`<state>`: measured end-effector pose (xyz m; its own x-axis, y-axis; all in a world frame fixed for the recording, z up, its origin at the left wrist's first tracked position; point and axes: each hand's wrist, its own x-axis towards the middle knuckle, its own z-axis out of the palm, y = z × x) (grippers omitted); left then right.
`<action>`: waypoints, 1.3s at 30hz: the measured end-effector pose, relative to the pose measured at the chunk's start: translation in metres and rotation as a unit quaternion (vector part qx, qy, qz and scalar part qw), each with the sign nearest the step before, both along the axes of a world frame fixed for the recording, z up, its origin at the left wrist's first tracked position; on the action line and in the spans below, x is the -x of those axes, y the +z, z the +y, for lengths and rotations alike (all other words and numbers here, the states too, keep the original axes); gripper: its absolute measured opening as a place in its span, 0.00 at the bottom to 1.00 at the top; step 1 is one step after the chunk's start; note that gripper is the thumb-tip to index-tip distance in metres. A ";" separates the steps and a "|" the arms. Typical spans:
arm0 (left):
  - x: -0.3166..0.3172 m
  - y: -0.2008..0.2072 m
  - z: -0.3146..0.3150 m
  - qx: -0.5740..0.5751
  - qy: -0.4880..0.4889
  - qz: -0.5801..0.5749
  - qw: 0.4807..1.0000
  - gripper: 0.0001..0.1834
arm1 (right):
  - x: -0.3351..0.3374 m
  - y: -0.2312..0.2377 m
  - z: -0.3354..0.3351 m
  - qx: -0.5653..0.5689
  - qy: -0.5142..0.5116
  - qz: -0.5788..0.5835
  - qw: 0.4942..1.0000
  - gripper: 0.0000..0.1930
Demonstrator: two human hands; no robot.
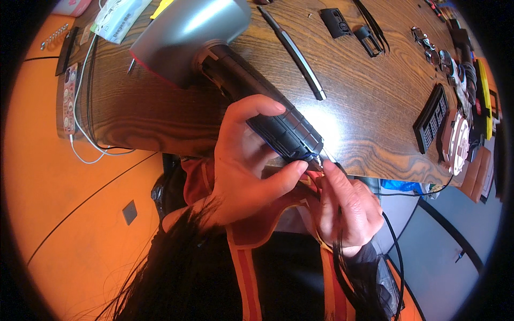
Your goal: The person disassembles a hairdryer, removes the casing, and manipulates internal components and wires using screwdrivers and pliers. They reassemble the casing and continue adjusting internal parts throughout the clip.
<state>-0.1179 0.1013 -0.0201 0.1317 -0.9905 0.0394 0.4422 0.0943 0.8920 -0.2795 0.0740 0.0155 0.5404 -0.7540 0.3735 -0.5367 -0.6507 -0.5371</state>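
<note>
A hair dryer (195, 27) with a shiny grey barrel lies tilted over the table's front edge. Its black handle (251, 80) slants down to the right, with bare inner parts showing. My left hand (241, 160) curls round the lower handle, fingers on the far side and thumb near its end. At that end, the thumb and fingers of my right hand (350, 206) are pinched together. Something small and bright shows at their tips, too small to name. A black cord (399, 257) runs down beside my right hand.
A pen-shaped screwdriver (292, 51) lies on the wooden table, beyond the handle. Farther back are two black plastic parts (335, 23) and black tweezers (379, 27). On the right sit a slotted black piece (431, 117) and a pinkish round object (456, 142). White cables (76, 115) hang at left.
</note>
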 end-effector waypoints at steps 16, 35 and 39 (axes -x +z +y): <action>0.006 0.002 0.000 0.015 0.062 0.062 0.996 0.29 | 0.006 0.007 -0.013 0.048 0.079 0.017 0.996 0.22; -0.002 0.003 0.000 -0.034 0.056 -0.006 0.998 0.31 | 0.001 0.006 -0.014 0.110 0.118 0.120 0.980 0.22; -0.006 0.003 -0.003 -0.024 0.040 -0.014 0.999 0.31 | 0.004 0.011 -0.020 0.088 0.126 0.133 0.979 0.21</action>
<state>-0.1121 0.0985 -0.0176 0.2099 -0.9777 -0.0037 0.4105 0.0847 0.9079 -0.2838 0.0538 0.0262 0.7973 -0.5199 0.3066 -0.4521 -0.8510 -0.2672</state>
